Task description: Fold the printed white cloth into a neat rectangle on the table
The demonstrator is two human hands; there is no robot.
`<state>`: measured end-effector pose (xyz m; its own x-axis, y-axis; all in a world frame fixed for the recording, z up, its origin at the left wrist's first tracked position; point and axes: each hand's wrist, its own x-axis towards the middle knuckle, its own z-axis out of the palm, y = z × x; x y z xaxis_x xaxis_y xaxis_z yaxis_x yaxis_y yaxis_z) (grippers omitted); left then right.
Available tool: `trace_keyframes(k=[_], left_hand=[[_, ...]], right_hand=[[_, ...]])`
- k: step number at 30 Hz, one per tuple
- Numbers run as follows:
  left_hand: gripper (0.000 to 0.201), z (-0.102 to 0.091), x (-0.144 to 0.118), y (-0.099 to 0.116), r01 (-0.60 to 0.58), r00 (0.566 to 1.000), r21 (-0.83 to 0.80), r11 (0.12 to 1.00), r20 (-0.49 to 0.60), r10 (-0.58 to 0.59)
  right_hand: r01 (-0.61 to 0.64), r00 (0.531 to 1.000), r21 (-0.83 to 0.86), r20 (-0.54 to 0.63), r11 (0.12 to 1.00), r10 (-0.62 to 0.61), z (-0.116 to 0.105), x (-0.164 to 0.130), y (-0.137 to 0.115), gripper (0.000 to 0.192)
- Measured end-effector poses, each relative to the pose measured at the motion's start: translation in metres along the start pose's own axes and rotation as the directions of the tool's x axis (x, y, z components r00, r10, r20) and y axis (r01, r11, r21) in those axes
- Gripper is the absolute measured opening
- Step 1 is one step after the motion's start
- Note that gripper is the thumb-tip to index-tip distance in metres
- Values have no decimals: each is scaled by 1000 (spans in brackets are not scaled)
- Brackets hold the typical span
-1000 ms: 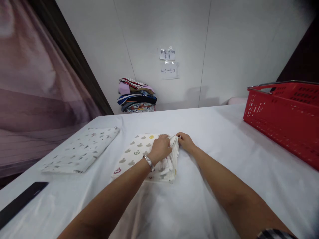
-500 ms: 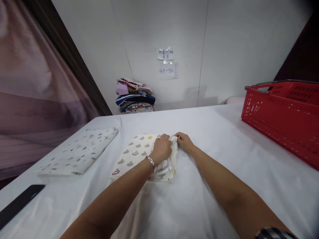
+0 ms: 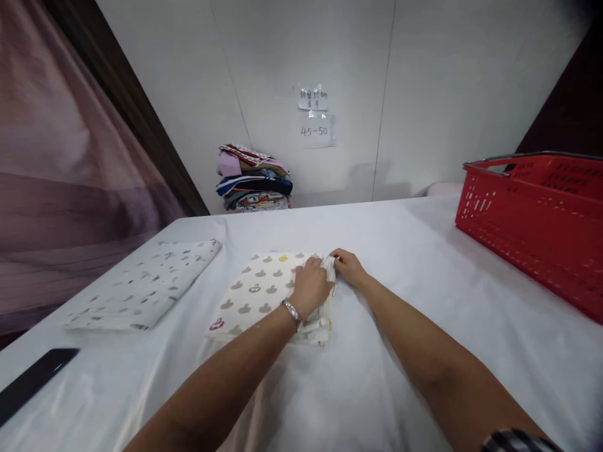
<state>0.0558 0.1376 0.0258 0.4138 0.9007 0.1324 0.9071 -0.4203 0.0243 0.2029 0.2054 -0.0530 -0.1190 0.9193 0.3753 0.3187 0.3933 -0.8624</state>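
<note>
Two hands (image 3: 330,279) pinch patterned cloth (image 3: 264,292) on white table (image 3: 424,301).

Soft, even indoor light, wide-angle view

Faint shadows lie under the fingers (image 3: 315,269); far left of them the curtain (image 3: 56,163) blurs, edges bend, corners darken.

Both my bare forearms stretch forward and angle inward until my hands nearly meet. My left hand (image 3: 311,287) lies palm down, knuckles up, fingers curled, a metal bracelet on its wrist. My right hand (image 3: 347,269) sits just beside it, fingers (image 3: 335,255) pinched together.
</note>
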Motion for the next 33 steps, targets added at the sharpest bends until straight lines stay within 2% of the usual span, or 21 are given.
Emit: trace_keyframes(k=[5,10,13,18,22,30,33], left_hand=[[22,-7,1,0,40,994,4,999,99,-40],[24,-8,3,1,42,991,-3,999,129,-42],[22,-6,2,0,32,996,-65,997,89,-26],[16,2,-5,-5,-40,998,-170,985,-51,32],[15,8,-7,-6,-30,998,-171,985,-51,22],[10,11,-7,-7,-85,994,-245,966,-84,66],[12,9,-7,-8,-41,997,-343,939,-80,14]], right_hand=[[19,1000,-36,1,999,-19,-1,-1,-4,16],[69,997,-119,-9,991,-70,-1,0,-5,19],[84,996,-155,-17,984,-88,0,1,-3,22],[131,988,-201,-51,971,-144,1,2,0,35],[212,977,-190,21,959,-212,0,1,-2,27],[176,984,-221,42,959,-171,-2,2,-4,26],[176,984,-211,31,962,-173,-1,2,-2,26]])
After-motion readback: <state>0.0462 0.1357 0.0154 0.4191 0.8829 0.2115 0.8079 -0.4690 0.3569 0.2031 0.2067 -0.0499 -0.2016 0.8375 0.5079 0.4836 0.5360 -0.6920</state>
